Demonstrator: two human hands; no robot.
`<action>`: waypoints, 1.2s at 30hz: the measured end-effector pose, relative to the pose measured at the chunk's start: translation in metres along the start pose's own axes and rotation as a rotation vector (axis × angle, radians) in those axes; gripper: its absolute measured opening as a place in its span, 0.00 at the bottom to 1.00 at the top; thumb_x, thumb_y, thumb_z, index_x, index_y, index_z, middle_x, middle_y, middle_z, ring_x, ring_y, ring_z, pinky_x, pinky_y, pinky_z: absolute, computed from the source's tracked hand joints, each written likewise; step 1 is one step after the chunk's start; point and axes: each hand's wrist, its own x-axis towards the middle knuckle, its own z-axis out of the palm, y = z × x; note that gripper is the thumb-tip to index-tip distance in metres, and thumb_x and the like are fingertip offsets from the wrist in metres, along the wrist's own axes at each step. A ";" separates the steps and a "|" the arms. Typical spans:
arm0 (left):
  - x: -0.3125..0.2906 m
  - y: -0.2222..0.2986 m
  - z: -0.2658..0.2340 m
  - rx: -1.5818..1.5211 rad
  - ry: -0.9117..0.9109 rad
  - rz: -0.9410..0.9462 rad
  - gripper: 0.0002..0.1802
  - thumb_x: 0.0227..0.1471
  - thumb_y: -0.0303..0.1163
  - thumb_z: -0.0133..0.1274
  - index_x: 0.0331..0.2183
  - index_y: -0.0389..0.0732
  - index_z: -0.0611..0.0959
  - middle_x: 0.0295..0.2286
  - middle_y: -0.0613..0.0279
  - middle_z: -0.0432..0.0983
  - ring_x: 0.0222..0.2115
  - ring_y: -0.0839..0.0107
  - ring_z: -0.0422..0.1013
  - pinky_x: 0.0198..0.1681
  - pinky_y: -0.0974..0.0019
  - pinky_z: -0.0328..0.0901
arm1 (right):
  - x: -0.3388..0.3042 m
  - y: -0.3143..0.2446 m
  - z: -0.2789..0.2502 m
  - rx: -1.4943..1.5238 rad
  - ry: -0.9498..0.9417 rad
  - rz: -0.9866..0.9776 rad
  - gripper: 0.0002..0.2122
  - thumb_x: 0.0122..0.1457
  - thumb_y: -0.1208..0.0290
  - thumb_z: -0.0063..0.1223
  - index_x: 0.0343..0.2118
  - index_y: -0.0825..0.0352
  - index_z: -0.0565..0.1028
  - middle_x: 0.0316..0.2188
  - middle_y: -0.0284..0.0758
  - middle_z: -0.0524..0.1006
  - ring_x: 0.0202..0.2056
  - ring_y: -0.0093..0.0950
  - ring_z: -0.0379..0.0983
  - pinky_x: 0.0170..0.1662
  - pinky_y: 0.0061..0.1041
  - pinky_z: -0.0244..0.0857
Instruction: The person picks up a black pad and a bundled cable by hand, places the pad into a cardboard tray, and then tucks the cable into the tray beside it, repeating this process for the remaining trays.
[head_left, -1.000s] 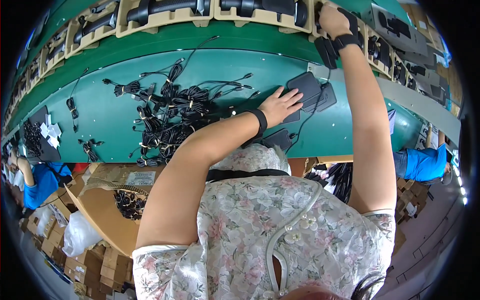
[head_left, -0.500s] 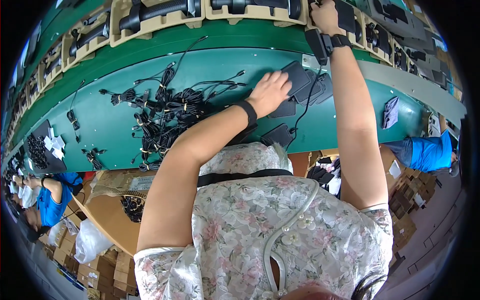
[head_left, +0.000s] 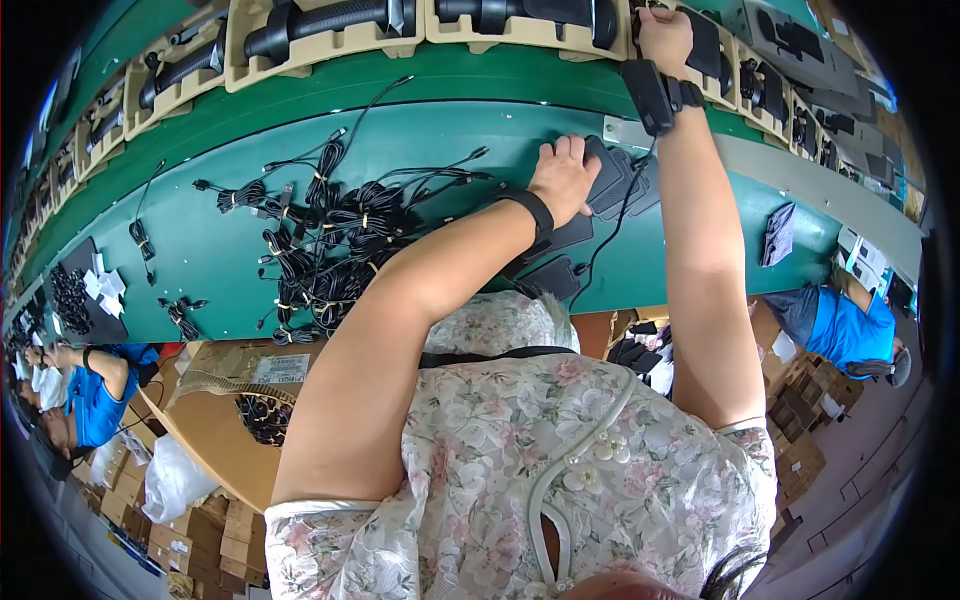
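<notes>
Over the green bench, my left hand (head_left: 565, 177) closes on a black flat pad (head_left: 597, 160), its fingers curled at the far edge and its thumb at the near one. More dark flat pads (head_left: 643, 190) lie overlapped just to the right. Farther off, my right hand (head_left: 665, 38) reaches into a tan moulded tray (head_left: 738, 92) on the far strip; its fingers are bent together, and what they hold is hidden. Beside it in the tray sits a black flat piece (head_left: 703, 45). A black box-shaped device (head_left: 650, 97) is strapped to my right wrist, with a cord running down.
Bundled black cables (head_left: 365, 210) are heaped left of my left hand. Other tan trays (head_left: 330, 45) with black tube-shaped parts line the far side. A folded grey cloth (head_left: 778, 235) lies at right. People in blue shirts work at left (head_left: 100, 400) and right (head_left: 850, 325). An open cardboard box (head_left: 225, 430) stands below the bench.
My left hand has shifted right, its spread fingers drawing in around the pad. My right hand has moved slightly right and nearer, still at the tray.
</notes>
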 end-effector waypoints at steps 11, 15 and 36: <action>0.001 0.008 0.028 -0.025 0.123 -0.160 0.45 0.31 0.44 0.64 0.50 0.34 0.64 0.38 0.51 0.66 0.36 0.60 0.67 0.37 0.61 0.64 | -0.003 -0.056 -0.030 -0.655 -0.106 -0.471 0.06 0.48 0.73 0.50 0.26 0.70 0.72 0.25 0.47 0.74 0.30 0.45 0.71 0.34 0.38 0.65; -0.005 0.020 0.042 0.094 0.293 -0.036 0.40 0.34 0.43 0.63 0.48 0.34 0.66 0.36 0.53 0.68 0.34 0.61 0.67 0.34 0.62 0.63 | 0.018 0.005 -0.006 -0.365 -0.177 -0.247 0.06 0.48 0.72 0.48 0.26 0.69 0.72 0.25 0.47 0.75 0.30 0.46 0.71 0.35 0.40 0.66; -0.095 -0.070 -0.044 -0.834 0.120 -0.324 0.16 0.47 0.26 0.55 0.41 0.42 0.75 0.19 0.61 0.72 0.17 0.69 0.70 0.20 0.69 0.63 | 0.034 -0.008 -0.071 -0.189 -0.524 -0.254 0.20 0.41 0.74 0.58 0.40 0.67 0.69 0.40 0.45 0.70 0.47 0.40 0.65 0.51 0.34 0.59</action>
